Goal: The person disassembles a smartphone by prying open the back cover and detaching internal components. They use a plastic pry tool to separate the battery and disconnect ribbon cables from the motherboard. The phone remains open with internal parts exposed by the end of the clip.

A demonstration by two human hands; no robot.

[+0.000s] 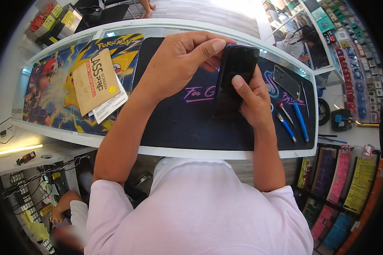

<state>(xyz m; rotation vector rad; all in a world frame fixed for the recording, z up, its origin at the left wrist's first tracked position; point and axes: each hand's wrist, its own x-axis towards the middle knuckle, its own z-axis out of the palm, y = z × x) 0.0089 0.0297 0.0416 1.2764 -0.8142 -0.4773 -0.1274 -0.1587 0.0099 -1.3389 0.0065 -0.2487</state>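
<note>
A smartphone [232,83] with a dark screen is held up above the black printed mat [174,129]. My right hand [256,95] wraps its right side, the thumb lying over the screen. At the phone's upper left corner, my left hand [189,59] is closed, thumb bent toward the index finger and other fingers partly hidden behind the phone's edge. To the right on the mat lie a dark phone-shaped panel [286,80], a red-tipped screwdriver [286,114], a blue stick-like tool [301,122], a blue-and-white tool [287,127] and a thin metal tool [305,100].
Left of the black mat, a tan cardboard envelope [91,80] and white paper [110,109] rest on a colourful cartoon mat [59,95]. The glass counter has a white front edge [200,154]. A co-worker's arm [66,204] is at lower left. Another person [293,44] is beyond the counter.
</note>
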